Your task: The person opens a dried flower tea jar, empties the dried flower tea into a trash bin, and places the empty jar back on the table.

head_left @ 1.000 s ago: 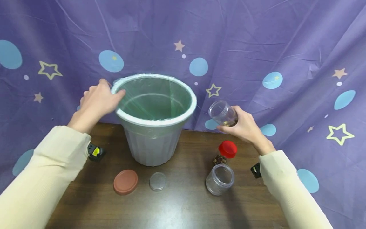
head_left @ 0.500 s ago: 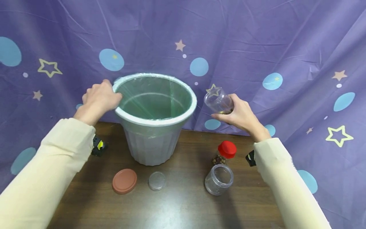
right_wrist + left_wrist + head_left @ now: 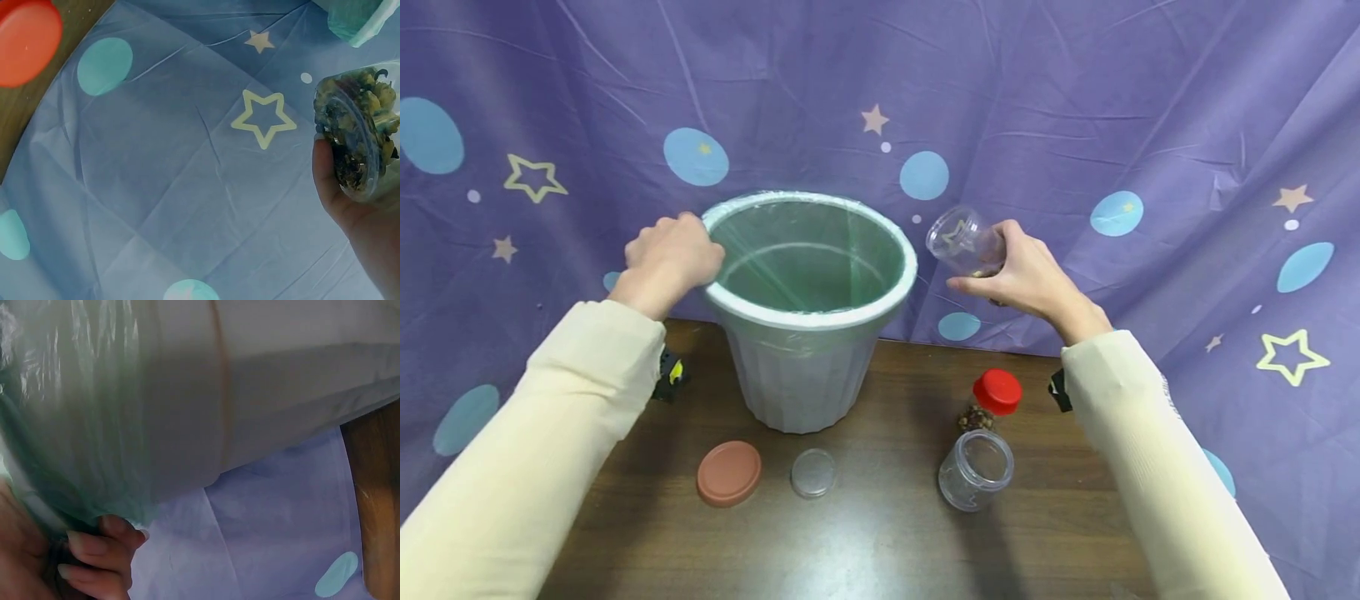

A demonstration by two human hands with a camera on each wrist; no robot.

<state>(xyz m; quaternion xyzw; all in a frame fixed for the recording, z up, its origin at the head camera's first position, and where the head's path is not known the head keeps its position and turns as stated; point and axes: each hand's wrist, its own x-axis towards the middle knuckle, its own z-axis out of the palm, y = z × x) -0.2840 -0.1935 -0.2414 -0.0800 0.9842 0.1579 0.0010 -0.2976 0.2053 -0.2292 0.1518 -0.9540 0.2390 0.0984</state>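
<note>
My left hand [image 3: 673,254] grips the left rim of a grey trash can [image 3: 797,383] lined with a thin green bag. In the left wrist view its curled fingers [image 3: 103,550] bunch the green bag [image 3: 81,425] at the edge. My right hand [image 3: 1030,271] holds a clear plastic jar [image 3: 958,237] in the air to the right of the can. The jar is tilted, its uncovered mouth pointing up and toward the can. Yellowish and dark dried flower-like bits [image 3: 353,125] lie at its bottom, partly hidden by the hand in the head view.
On the wooden table [image 3: 865,542] stand an uncovered clear jar [image 3: 973,471] and, behind it, a red-capped jar [image 3: 997,392] with brown bits. A reddish-brown lid [image 3: 728,473] and a clear lid [image 3: 813,472] lie in front of the can. A purple patterned curtain [image 3: 1037,100] hangs behind.
My right hand has raised the jar and brought it left, closer to the can. The left hand stays at the rim, its forearm shifted slightly up and inward.
</note>
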